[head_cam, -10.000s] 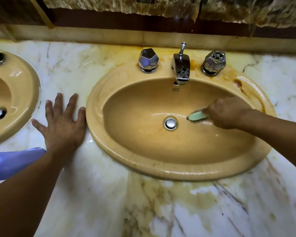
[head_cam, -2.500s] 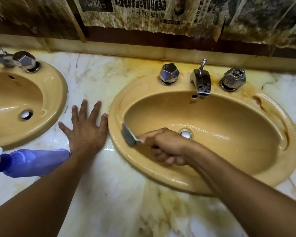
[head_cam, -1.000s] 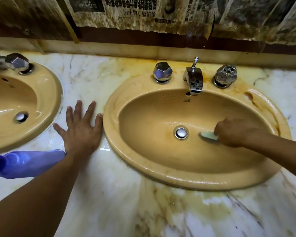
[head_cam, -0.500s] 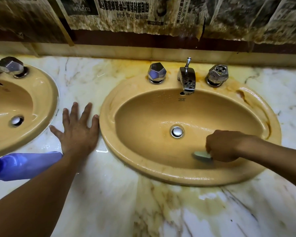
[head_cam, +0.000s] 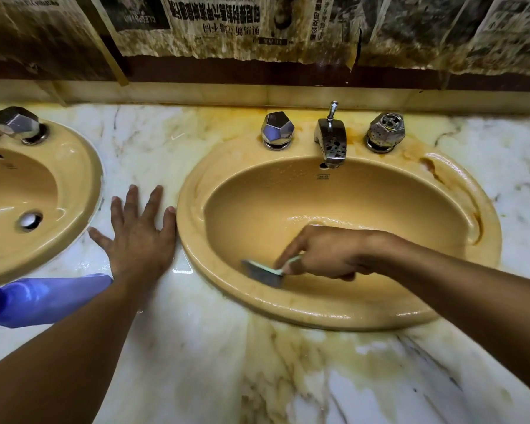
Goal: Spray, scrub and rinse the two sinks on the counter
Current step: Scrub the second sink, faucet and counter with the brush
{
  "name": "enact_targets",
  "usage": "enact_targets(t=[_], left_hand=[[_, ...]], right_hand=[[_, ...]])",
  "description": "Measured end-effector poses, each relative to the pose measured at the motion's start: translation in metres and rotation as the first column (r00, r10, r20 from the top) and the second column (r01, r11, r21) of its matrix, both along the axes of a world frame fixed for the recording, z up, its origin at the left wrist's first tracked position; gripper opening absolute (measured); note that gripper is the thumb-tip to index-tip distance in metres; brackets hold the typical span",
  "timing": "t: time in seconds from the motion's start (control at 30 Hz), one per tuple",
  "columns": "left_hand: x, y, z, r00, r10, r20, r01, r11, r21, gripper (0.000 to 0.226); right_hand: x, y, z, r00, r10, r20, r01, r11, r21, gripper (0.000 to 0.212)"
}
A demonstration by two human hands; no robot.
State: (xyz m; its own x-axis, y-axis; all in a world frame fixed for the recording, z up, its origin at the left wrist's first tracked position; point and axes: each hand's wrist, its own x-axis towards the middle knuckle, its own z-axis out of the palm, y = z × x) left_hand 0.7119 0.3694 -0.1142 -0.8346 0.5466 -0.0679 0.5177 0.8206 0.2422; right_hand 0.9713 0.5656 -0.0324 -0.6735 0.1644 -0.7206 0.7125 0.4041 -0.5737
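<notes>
Right grip [head_cam: 322, 255] clasps brush [head_cam: 262, 272], scrubbing right sink [head_cam: 380, 209] near wall; left grip [head_cam: 135, 237] splayed flat on counter [head_cam: 196, 362] beside it, bracing

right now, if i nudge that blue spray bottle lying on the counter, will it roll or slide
The blue spray bottle lies on its side, so it would probably rock or roll. The marble counter looks wet and glossy, so it may also slide easily. It looks like thin plastic, likely light; how full it is cannot be told.
</notes>
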Motion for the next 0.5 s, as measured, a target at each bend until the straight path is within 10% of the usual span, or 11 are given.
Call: enact_targets(t=[0.17, 0.3, 0.5], left_hand=[[-0.001, -0.001, 0.000, 1.000, -0.010, 0.007, 0.010, 1.000, 0.009, 0.060], [-0.002, -0.004, 0.001, 1.000, -0.018, 0.008, 0.018, 1.000, -0.006, 0.059], [0.001, 0.001, 0.003, 1.000, -0.003, 0.003, 0.003, 1.000, 0.001, 0.057]], right_hand=[[0.054, 0.037, 0.012, 0.940, 0.128, 0.315, -0.171, 0.979, 0.113, 0.022], [0.099, 0.063, 0.019, 0.767, 0.241, 0.594, -0.553, 0.718, 0.423, 0.035], [0.133, 0.097, 0.037, 0.958, -0.064, 0.278, -0.104, 0.829, 0.550, 0.025]])
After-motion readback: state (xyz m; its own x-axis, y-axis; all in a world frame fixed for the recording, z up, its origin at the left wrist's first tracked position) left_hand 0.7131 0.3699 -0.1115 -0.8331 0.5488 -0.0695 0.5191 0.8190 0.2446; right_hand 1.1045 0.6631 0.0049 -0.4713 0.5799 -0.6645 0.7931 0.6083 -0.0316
